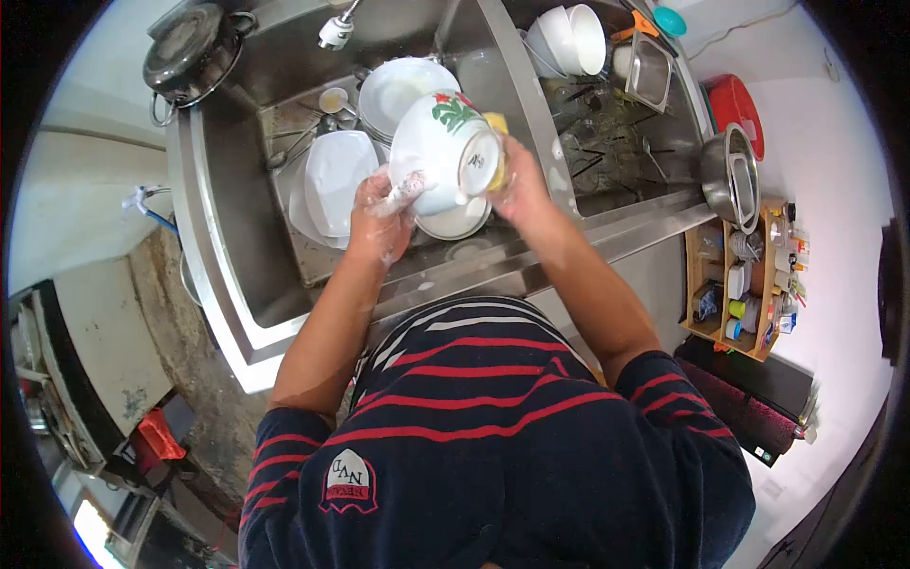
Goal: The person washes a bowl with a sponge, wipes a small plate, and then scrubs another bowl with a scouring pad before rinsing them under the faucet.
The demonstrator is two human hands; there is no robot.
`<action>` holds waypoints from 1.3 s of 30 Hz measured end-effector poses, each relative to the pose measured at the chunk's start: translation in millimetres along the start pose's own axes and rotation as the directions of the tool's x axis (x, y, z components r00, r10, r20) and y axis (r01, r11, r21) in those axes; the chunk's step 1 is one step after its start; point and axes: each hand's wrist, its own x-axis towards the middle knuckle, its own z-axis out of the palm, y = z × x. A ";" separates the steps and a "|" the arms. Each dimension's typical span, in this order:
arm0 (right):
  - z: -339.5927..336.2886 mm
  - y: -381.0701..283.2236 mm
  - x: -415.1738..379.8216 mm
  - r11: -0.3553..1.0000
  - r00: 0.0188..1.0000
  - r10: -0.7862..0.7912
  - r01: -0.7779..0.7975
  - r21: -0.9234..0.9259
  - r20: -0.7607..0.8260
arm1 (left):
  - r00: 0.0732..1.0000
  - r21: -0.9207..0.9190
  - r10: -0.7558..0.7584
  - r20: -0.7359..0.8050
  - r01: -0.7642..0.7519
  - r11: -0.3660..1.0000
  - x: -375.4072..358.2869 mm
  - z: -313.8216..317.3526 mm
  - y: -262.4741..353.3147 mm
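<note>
A white bowl [429, 142] with a red and green flower print is tilted over the left sink basin, its foot turned toward me. My left hand [384, 211], wet with suds, grips its rim on the left. On the right, my right hand [519, 180] presses a yellow sponge [498, 123] against the bowl's outer side; most of the sponge is hidden behind the bowl and fingers. Below the bowl are a white squarish dish [339, 180], a round white bowl [403, 83] and another white dish [455, 224], partly covered.
Ladles and spoons [301, 142] lie in the left basin. A dark lidded pot [192, 57] stands at the far left corner, under the tap [336, 32]'s left. The right basin holds white bowls [569, 40], a metal tray [649, 74] and chopsticks. A steel bowl [728, 178] sits at the right edge.
</note>
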 end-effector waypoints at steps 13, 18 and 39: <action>13.5 -30.9 11.9 0.408 0.714 -0.611 0.654 -0.637 0.341 | 0.984 0.078 -0.109 0.139 0.099 0.992 -5.6 5.4 2.2; 45.9 -16.3 -65.8 -0.306 0.216 -0.448 0.875 -0.375 0.868 | 0.983 0.082 -0.089 0.163 0.076 0.994 -3.6 -5.5 -1.3; 16.8 -31.9 -4.8 0.031 0.573 -0.614 0.704 -0.709 0.543 | 0.973 0.365 -0.069 0.222 -0.017 0.931 -4.3 -3.7 0.9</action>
